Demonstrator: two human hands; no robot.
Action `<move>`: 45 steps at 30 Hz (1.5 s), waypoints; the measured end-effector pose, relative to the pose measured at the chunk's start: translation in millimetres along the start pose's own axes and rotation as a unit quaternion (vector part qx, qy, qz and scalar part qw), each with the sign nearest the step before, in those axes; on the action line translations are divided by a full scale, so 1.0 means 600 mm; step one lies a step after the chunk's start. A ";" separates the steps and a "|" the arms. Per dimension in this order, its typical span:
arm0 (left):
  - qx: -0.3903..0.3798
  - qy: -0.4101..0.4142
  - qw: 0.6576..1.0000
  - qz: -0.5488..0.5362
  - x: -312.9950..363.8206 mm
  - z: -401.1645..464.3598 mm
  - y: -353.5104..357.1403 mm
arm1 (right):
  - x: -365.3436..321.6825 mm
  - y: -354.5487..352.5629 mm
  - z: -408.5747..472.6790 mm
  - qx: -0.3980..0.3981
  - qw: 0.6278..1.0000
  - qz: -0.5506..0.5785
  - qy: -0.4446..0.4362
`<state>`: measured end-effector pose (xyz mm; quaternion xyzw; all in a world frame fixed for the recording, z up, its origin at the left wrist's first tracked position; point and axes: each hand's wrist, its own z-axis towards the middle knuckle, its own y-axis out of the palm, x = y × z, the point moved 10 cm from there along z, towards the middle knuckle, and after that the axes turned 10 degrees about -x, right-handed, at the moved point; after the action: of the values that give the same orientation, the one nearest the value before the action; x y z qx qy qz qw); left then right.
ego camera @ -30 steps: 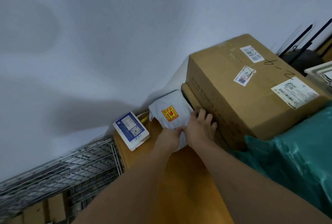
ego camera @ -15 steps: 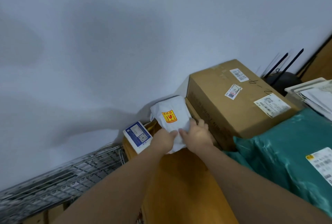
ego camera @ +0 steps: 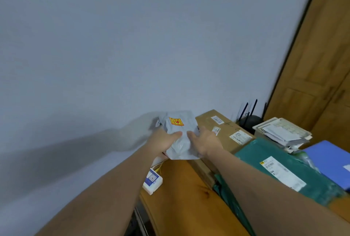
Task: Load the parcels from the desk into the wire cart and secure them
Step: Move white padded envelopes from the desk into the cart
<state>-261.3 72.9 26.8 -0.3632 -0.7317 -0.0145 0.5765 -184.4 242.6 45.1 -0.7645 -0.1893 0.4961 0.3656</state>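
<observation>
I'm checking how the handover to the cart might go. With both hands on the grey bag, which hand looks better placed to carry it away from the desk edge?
Probably left. The left hand grips the grey bag on the side nearest the desk edge; the right hand is hemmed by the cardboard box.

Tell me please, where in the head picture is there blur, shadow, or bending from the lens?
Head view: the wooden door at the right edge is smeared by motion blur, and its dark frame line leans, bent by the wide lens; both arms cast a soft grey shadow on the wall to the left; the white parcel with its yellow sticker is slightly soft, its print unreadable; lighting is dim and even, no glare.
</observation>
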 end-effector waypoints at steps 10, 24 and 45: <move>0.051 -0.023 0.998 0.026 -0.068 -0.199 -0.148 | -0.163 0.091 -0.142 -0.031 0.996 -0.036 -0.076; 0.216 -0.161 0.963 -0.003 -0.452 -0.633 -0.484 | -0.504 0.562 -0.407 -0.188 0.944 -0.054 -0.267; 0.262 -0.300 0.895 -0.202 -0.877 -0.821 -0.251 | -0.303 0.913 -0.580 -0.349 0.871 -0.150 -0.311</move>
<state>104.4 -525.6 -198.2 -0.0307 -0.9050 0.1713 0.3882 8.3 -367.4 -167.4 -0.6108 -0.5667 0.5489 0.0668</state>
